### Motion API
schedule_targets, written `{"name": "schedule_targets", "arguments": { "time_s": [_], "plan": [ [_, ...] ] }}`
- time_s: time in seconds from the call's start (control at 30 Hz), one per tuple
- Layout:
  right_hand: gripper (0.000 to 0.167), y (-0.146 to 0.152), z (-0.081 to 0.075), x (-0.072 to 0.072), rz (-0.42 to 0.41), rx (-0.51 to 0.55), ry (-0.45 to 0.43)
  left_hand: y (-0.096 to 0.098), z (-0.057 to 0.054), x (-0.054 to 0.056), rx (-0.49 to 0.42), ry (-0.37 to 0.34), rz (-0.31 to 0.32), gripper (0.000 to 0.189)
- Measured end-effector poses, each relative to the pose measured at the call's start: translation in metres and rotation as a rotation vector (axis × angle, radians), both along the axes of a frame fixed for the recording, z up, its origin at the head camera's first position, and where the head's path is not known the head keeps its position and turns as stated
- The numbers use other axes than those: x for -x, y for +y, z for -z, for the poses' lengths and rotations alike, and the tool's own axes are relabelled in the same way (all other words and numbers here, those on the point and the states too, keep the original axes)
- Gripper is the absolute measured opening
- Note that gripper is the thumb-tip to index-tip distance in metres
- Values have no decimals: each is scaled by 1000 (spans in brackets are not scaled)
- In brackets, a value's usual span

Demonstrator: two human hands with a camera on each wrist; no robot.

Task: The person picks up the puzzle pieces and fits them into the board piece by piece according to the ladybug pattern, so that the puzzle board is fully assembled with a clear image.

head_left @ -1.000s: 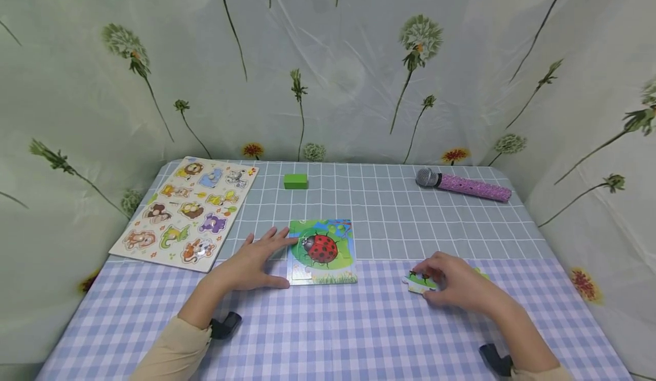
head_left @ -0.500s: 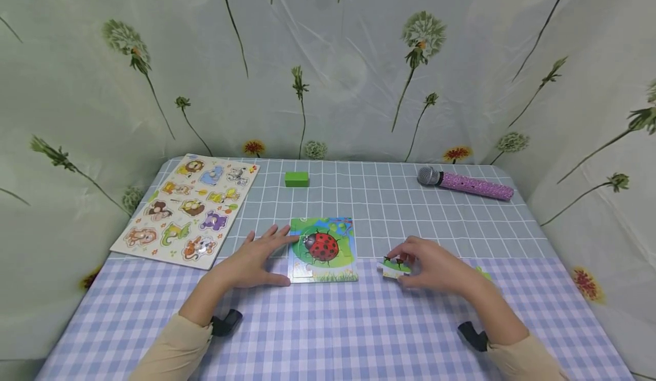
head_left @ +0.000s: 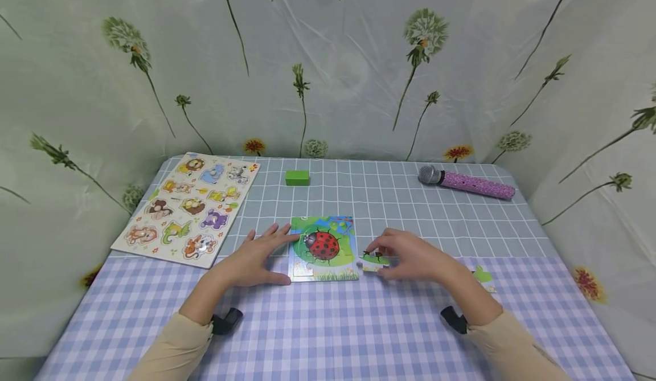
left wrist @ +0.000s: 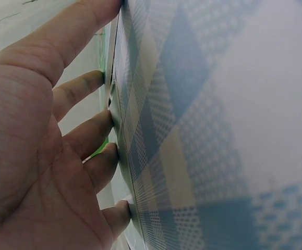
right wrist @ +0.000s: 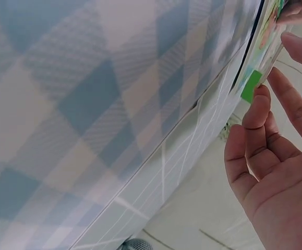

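A square ladybug jigsaw puzzle [head_left: 328, 250] lies flat at the middle of the table. My left hand [head_left: 251, 262] rests at its left edge, fingers spread, with the index fingertip over the board; in the left wrist view this hand's fingers [left wrist: 91, 127] reach down to the cloth and the board's edge. Just right of the puzzle, my right hand [head_left: 412, 255] pinches a puzzle piece [head_left: 374, 259] printed with green grass and dark insect legs. A small gap separates piece and board. Seen from the right wrist, the thumb and index finger [right wrist: 291, 99] hold the thin piece nearly edge-on.
Another green puzzle piece [head_left: 483, 278] lies right of my right forearm. An animal peg board [head_left: 187, 213] stands out at the left, a green block [head_left: 297, 178] at the back, and a purple glittery microphone [head_left: 468, 183] at the back right.
My right hand has moved left with the puzzle piece, from well right of the board to beside its right edge. The second loose piece shows more. My left hand has stayed put.
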State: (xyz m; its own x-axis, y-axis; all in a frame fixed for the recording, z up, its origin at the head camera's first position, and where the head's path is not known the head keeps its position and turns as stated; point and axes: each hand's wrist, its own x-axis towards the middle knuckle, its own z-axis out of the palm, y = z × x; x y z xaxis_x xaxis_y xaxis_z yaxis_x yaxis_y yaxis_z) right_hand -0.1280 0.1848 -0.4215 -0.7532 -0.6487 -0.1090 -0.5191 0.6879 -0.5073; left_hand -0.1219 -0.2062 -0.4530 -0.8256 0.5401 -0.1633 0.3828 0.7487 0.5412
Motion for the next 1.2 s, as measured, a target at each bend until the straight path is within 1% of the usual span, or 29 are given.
{"name": "schedule_targets", "arguments": {
  "time_s": [0.27,0.63,0.73,1.07,1.2],
  "plan": [
    [38,-16,-3,7,-27,1,-2,0,0,0,-9,-3,-2,93],
    [37,-30,1,16,-78,13,0,0,1,1,-9,-6,5,94],
    [37,-34,2,18,-83,11,-3,0,2,1,-5,-19,-1,94],
    [37,-46,1,18,-102,7,6,0,-1,0,2,-6,1,93],
    [38,-52,0,19,-112,3,-9,1,0,0,5,-4,4,93]
  ]
}}
